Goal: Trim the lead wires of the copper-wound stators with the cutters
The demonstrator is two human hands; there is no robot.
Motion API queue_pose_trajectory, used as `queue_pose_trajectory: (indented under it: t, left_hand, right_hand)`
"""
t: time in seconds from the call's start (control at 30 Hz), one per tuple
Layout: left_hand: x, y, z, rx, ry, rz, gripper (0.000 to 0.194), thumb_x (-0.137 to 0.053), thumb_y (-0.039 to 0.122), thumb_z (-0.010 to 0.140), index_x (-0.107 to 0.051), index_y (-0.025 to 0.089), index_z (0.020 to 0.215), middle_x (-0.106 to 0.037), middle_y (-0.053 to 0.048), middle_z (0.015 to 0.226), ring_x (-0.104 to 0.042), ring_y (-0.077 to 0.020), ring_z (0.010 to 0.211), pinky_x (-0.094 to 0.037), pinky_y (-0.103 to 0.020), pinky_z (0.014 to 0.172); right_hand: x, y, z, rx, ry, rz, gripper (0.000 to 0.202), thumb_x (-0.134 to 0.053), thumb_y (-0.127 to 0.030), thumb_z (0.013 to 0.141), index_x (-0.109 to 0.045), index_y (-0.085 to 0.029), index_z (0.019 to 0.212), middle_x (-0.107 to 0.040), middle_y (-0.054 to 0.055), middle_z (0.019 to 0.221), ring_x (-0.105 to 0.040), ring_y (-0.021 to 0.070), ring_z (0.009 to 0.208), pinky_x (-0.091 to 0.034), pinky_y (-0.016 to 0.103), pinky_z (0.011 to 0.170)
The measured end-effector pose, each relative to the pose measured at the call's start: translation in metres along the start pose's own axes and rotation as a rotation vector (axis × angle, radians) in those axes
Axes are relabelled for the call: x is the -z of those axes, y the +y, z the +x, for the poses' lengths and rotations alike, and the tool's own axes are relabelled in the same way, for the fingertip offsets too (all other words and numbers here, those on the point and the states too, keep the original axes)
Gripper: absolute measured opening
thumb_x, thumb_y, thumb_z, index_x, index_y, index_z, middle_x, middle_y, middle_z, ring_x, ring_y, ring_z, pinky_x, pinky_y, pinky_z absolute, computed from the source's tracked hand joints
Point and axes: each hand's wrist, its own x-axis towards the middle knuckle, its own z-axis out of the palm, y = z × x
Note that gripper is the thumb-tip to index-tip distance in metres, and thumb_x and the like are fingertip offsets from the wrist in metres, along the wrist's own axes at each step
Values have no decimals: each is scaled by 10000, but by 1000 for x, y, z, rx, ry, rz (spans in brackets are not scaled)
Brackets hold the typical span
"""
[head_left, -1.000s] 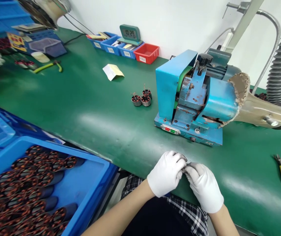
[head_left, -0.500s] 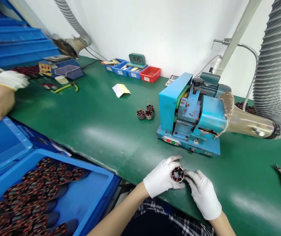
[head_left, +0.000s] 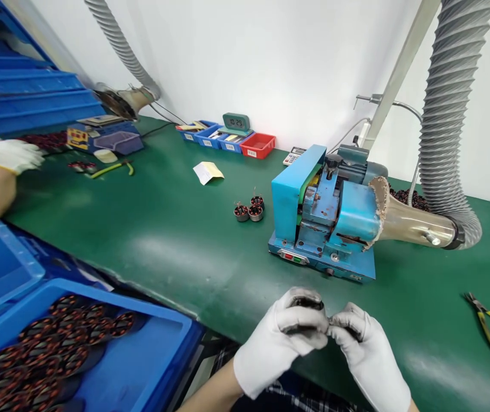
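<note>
My left hand (head_left: 285,335), in a white glove with dark-stained fingertips, is wrapped around a motor stator with copper windings. Its fingers now hide most of the stator. Close beside it, my right hand (head_left: 362,343), gloved the same way, has thumb and fingers pinched together at the stator's side; what lies between those fingertips is too small to make out. Both hands are above the front edge of the green table (head_left: 176,240). Three more stators (head_left: 250,210) stand together on the table, thin wires sticking up from them.
A blue grinding machine (head_left: 326,212) with a duct (head_left: 420,223) stands behind my hands. Cutting pliers (head_left: 485,326) lie at right. A blue crate (head_left: 154,337) of stators is at lower left. Another person's gloved hand (head_left: 8,155) is at far left. Small bins (head_left: 258,146) line the wall.
My left hand has turned, so the stator's open face no longer shows. My right hand stays close beside it, its fingertips now pinched together. The view has tilted up slightly and shifted right.
</note>
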Motion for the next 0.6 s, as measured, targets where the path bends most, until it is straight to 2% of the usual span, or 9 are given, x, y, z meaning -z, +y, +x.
queue_pose_trajectory:
  t: [0.07,0.13,0.2,0.27,0.33,0.4,0.43,0.53,0.6]
  left_hand:
    - [2,1,-2,-102,62,102,485,-716,253,703,-493,223,1134,-497,-96,1127,-498,-249,1085,-455,-398,920]
    - [5,3,-1,-150,14,142,603,-797,259,614,-488,225,1131,-491,-89,1128,-482,-254,1089,-433,-399,940]
    - [10,7,2,-108,-124,77,435,-760,219,663,-537,217,1036,-540,-55,1025,-538,-208,968,-472,-351,870]
    - [14,13,4,-58,-237,-25,288,-680,128,709,-567,203,963,-565,-32,954,-561,-174,882,-489,-311,818]
    - [16,18,4,-63,-269,-79,195,-640,76,710,-601,194,860,-560,-24,950,-559,-166,887,-481,-289,822]
    - [14,21,2,-111,-220,-46,173,-621,62,724,-618,198,831,-540,-21,961,-549,-162,910,-469,-276,837]
    - [13,21,1,-130,-171,2,210,-610,58,733,-616,204,883,-526,-27,984,-539,-167,937,-462,-279,851]
    - [8,18,-1,-156,-41,199,474,-678,92,684,-519,217,1112,-466,-71,1114,-468,-226,1083,-430,-347,929]
    - [6,12,0,-137,-40,268,571,-754,161,624,-495,217,1130,-441,-91,1178,-440,-261,1129,-415,-388,955]
  right_hand:
    - [-3,-1,0,-195,-38,140,225,-563,-289,751,-596,-200,547,-505,-3,546,-492,129,509,-437,225,482]
    - [-5,-4,0,-364,-94,261,234,-573,-332,715,-573,-192,528,-487,-7,523,-465,127,470,-409,228,431]
    - [-6,-6,-1,-451,-111,285,222,-569,-351,705,-582,-185,558,-503,-2,536,-472,130,474,-410,231,433]
    - [-7,-8,-3,-440,-57,204,217,-555,-354,707,-608,-182,585,-532,18,569,-505,147,521,-439,244,485]
    - [-6,-8,-6,-385,18,79,221,-550,-359,706,-634,-185,597,-556,40,607,-530,168,573,-464,272,555]
    - [-5,-8,-8,-362,34,24,226,-562,-371,704,-649,-191,599,-557,44,618,-534,176,586,-466,288,584]
    - [-4,-8,-9,-380,20,51,227,-576,-378,702,-648,-189,599,-553,40,618,-533,172,581,-462,285,577]
    - [-4,-9,-9,-511,-41,307,285,-623,-428,679,-600,-169,563,-492,2,528,-482,133,475,-413,249,467]
    - [-6,-10,-8,-589,-33,456,333,-652,-474,644,-579,-161,556,-450,-22,461,-426,110,407,-372,237,410]
